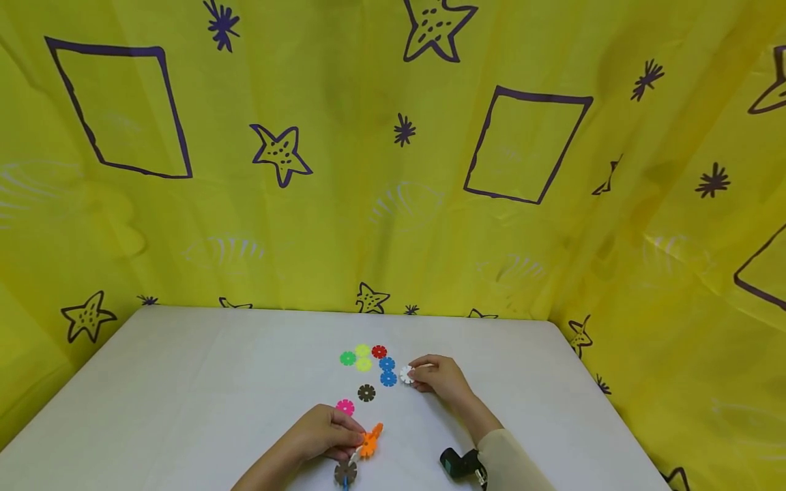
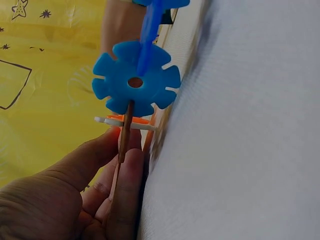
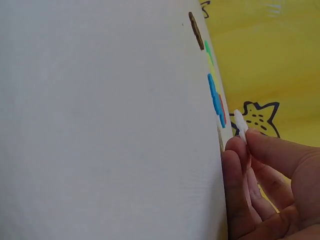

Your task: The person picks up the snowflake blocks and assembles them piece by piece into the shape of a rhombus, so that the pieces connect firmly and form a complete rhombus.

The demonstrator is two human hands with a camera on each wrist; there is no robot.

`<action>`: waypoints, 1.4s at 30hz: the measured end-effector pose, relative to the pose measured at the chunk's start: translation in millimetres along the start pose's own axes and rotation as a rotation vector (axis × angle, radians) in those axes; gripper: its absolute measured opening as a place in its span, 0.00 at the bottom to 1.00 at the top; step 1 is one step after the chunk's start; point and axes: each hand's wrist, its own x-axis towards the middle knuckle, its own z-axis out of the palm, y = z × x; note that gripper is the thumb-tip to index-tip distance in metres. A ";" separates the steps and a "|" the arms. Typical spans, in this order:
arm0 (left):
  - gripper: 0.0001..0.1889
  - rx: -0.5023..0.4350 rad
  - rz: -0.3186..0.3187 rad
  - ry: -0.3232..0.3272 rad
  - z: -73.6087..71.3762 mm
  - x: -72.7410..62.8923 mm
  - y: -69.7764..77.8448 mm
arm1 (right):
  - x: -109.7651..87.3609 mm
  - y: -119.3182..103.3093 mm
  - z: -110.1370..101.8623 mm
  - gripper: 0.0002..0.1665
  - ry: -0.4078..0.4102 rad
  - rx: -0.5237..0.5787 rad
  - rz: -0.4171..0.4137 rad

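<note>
The right hand (image 1: 445,378) pinches a white disc (image 1: 404,374), partly hidden, at its fingertips; the left hand (image 1: 322,433) pinches joined discs (image 1: 368,447), cropped below its fingers in head view.

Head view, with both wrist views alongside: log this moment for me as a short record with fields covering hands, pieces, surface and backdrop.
left hand: pinches a joined chain of notched discs
chain colours: orange, white, brown, blue
right hand: pinches a white disc
nearest to white disc: two blue discs
other loose pieces: green disc, two yellow discs, red disc, brown disc, pink disc
surface: white tabletop
backdrop: yellow sheet with dark star and frame drawings
</note>
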 end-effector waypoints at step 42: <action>0.09 0.007 0.054 -0.015 -0.3 0.5 -2.2 | -55.9 -2.1 29.6 0.14 -0.185 0.227 -0.042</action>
